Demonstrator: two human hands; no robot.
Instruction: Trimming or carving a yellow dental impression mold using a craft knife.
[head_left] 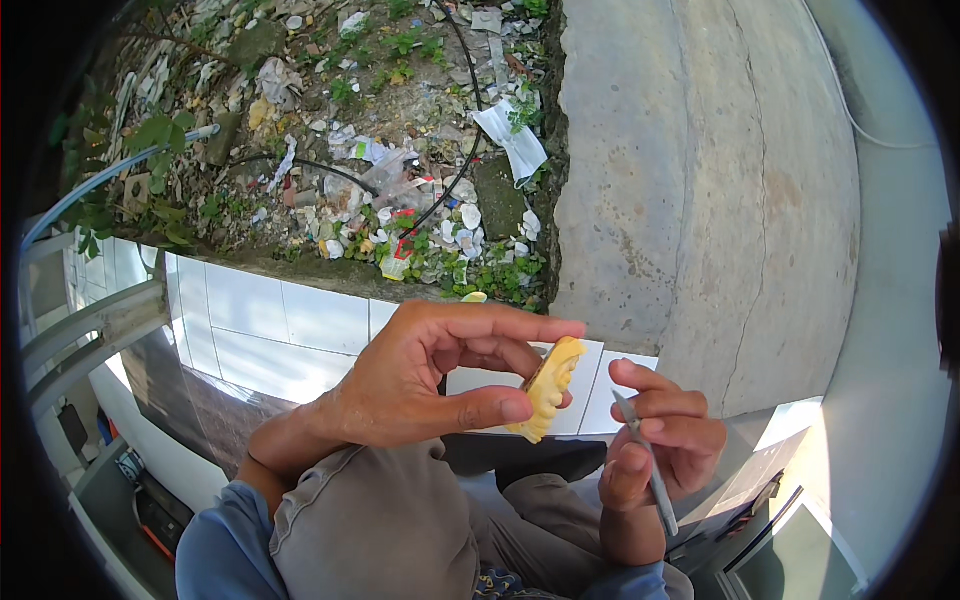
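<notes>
My left hand (440,375) pinches a small yellow piece (550,390) between thumb and fingers, held up over my lap. Its face looks carved, with a wavy, bumpy edge, and a darker brown side shows towards my palm. I cannot tell what it is made of. In my right hand (670,435), just to the right, a slim grey carving knife (655,475) is gripped like a pen. Its pointed tip aims up and left, a short gap away from the yellow piece.
White tiles (270,330) edge a strip of littered soil (400,150) with weeds, black hose and a white face mask (512,140). Cracked concrete (710,200) runs along the right beside a pale wall. Railings (90,340) stand at the left; a framed panel (800,550) lies lower right.
</notes>
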